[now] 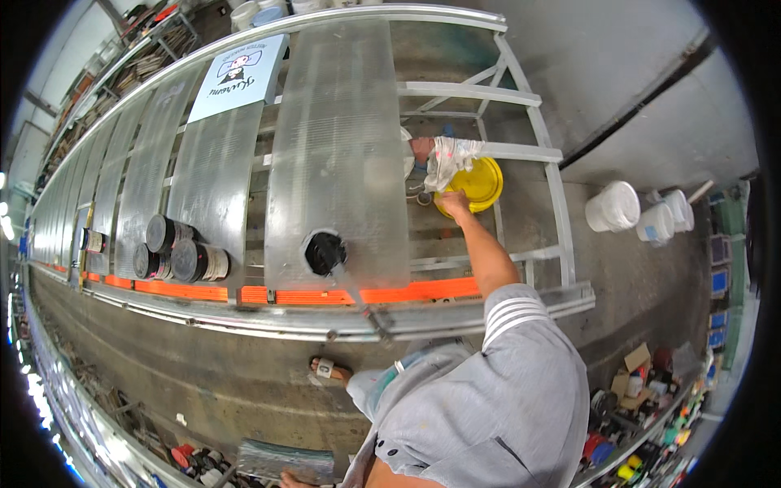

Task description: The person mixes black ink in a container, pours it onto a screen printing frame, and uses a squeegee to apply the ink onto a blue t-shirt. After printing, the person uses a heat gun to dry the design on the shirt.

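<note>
My right arm stretches forward, and my right hand [454, 203] is at the near left rim of a round yellow bucket [485, 185]. The fingers are curled at that rim; their tips are partly hidden. Just above the hand, a stained whitish rag [447, 156] hangs by a metal crossbar, its lower end close to my fingers. Left of them, an open black ink pot [325, 252] stands on a translucent ribbed panel [342, 122], a flat-handled tool [355, 293] leaning out of it. My left hand is not in view.
A long metal frame [533, 122] carries a row of panels. Several dark-lidded jars [189, 259] and a pale blue printed board [236, 77] lie on them. White buckets [612, 206] stand on the floor at right. An orange strip [366, 293] runs along the near rail.
</note>
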`<state>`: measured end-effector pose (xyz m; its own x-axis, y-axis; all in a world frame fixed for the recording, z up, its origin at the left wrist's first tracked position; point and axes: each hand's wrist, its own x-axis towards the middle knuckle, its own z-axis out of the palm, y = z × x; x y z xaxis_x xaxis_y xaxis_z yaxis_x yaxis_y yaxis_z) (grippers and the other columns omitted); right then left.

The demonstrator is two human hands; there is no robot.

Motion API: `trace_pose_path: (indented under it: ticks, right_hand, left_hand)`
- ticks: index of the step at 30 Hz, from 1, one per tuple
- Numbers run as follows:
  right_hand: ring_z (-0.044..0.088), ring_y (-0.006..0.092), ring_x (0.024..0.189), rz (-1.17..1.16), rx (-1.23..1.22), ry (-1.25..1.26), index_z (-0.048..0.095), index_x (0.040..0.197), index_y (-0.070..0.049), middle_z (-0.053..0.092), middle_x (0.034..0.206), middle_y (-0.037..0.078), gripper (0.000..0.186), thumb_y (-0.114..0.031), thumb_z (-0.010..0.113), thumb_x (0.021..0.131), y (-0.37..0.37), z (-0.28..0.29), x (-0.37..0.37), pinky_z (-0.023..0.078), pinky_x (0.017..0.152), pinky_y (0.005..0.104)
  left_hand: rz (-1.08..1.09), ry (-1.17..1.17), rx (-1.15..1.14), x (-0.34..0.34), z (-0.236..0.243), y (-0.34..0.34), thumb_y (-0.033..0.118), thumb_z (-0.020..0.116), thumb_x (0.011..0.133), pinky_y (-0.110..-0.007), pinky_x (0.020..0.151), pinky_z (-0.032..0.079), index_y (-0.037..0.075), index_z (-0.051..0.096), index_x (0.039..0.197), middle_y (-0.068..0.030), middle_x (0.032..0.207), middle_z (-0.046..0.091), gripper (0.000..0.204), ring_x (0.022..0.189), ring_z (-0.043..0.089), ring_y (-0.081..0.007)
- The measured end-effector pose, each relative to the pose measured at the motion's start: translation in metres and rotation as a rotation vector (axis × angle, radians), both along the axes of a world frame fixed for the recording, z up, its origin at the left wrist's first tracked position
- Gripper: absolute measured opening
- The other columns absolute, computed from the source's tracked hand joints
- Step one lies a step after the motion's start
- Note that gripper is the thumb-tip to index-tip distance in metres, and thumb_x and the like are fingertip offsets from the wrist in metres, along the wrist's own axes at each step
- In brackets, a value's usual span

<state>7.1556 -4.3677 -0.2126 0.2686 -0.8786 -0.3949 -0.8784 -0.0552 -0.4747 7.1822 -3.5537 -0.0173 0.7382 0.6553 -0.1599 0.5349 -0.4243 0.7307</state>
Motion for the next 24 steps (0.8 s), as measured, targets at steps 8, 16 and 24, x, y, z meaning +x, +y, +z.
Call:
trace_pose_path:
  ticks: [8, 16, 24]
  right_hand:
    - [0.062, 0.0217, 0.096, -0.646, 0.419, -1.072, 0.064, 0.11, 0.004, 0.063, 0.115, 0.012, 0.033, -0.01, 0.072, 0.081, -0.059, -0.029, -0.015, 0.049, 0.086, 0.0333]
    - [0.067, 0.0209, 0.098, -0.563, 0.753, -1.479, 0.058, 0.121, 0.001, 0.067, 0.11, 0.013, 0.034, -0.007, 0.059, 0.088, -0.055, 0.178, -0.158, 0.055, 0.089, 0.0338]
    - [0.031, 0.0505, 0.136, 0.147, -0.397, -0.716, 0.036, 0.143, 0.004, 0.033, 0.147, 0.032, 0.053, -0.018, 0.051, 0.097, -0.026, 0.134, -0.078, 0.026, 0.111, 0.0556]
  left_hand:
    - [-0.497, 0.015, -0.537, 0.03, 0.134, -0.336, 0.016, 0.068, 0.083, -0.032, 0.06, 0.05, 0.006, 0.051, 0.124, -0.0047, 0.093, 0.06, 0.045, 0.073, 0.06, -0.0165]
    - [-1.147, 0.405, -0.921, 0.037, 0.006, -0.672, -0.003, 0.064, 0.078, -0.032, 0.083, 0.052, 0.006, 0.029, 0.15, -0.012, 0.128, 0.053, 0.08, 0.104, 0.058, -0.0214]
    - [-1.595, 0.44, -1.032, 0.015, -0.027, -0.788, -0.001, 0.058, 0.087, -0.026, 0.093, 0.047, 0.001, 0.032, 0.151, -0.0067, 0.125, 0.061, 0.069, 0.107, 0.06, -0.0139]
